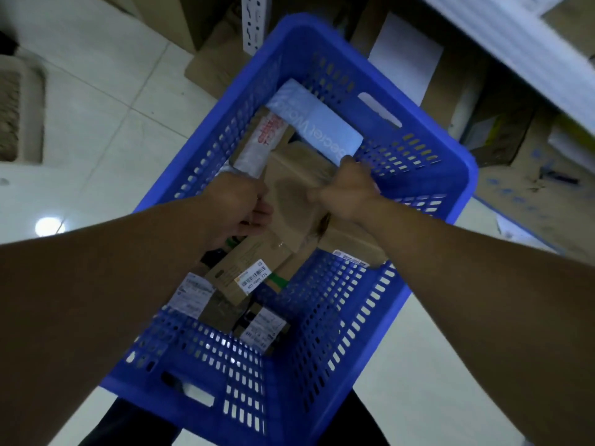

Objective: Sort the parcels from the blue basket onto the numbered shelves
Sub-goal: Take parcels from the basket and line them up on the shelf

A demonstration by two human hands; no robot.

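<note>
The blue basket (428, 156) fills the middle of the view and holds several parcels. Both my hands reach into it. My right hand (347, 196) grips the edge of a brown cardboard parcel (294, 188) that lies tilted across the basket. My left hand (240, 204) holds the same parcel's left side, fingers curled under it. Behind it lie a light blue mailer (317, 123) with white lettering and a box with red-printed tape (264, 140). Nearer me sit a long brown box with a barcode label (248, 272) and small labelled boxes (264, 329).
White tiled floor (106, 117) lies to the left. Cardboard boxes (219, 59) and a perforated shelf upright (252, 24) stand behind the basket. A white shelf edge (515, 37) crosses the top right, with cartons on the floor below it.
</note>
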